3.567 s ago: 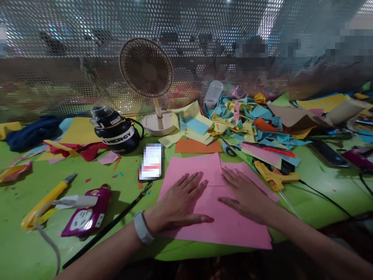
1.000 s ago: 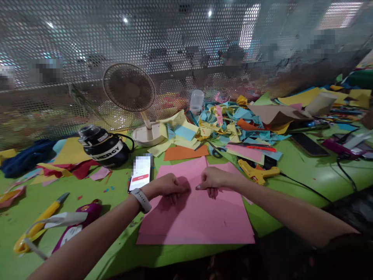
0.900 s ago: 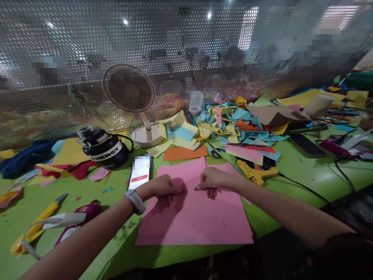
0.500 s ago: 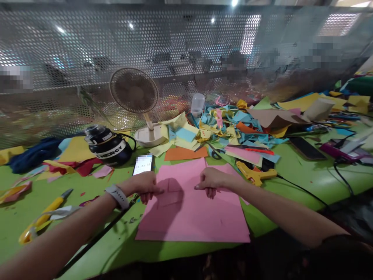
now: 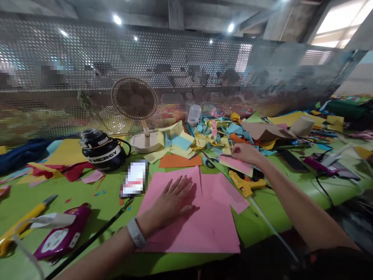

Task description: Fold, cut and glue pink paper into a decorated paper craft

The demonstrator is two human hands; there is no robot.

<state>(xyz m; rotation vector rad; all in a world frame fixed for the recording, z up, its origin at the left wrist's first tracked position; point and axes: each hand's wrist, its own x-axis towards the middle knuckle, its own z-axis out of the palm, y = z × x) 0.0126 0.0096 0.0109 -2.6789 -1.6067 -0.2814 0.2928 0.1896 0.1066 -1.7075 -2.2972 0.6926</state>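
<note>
My left hand (image 5: 175, 200) lies flat on a stack of pink paper (image 5: 201, 229), fingers spread and holding nothing. A cut or fold line runs down from the stack's top edge, and a loose pink piece (image 5: 234, 194) sticks out at its right. My right hand (image 5: 246, 153) is over a pink and pale strip of paper (image 5: 237, 165) beyond the stack. Its fingers are curled together; what they grip, if anything, is hidden. Just in front of it lies a yellow glue gun (image 5: 246, 184), and scissors (image 5: 209, 162) lie to its left.
A phone (image 5: 134, 179) and a black bottle (image 5: 101, 151) stand left of the stack, with a fan (image 5: 135, 99) behind. A yellow cutter (image 5: 26, 223) and purple device (image 5: 65, 233) lie at left. Paper scraps (image 5: 221, 132) pile up near the perforated screen (image 5: 180, 58).
My left hand has gone from a closed pose at the paper's left edge to lying flat on it. My right hand has left the pink paper and moved right and away, over the strips.
</note>
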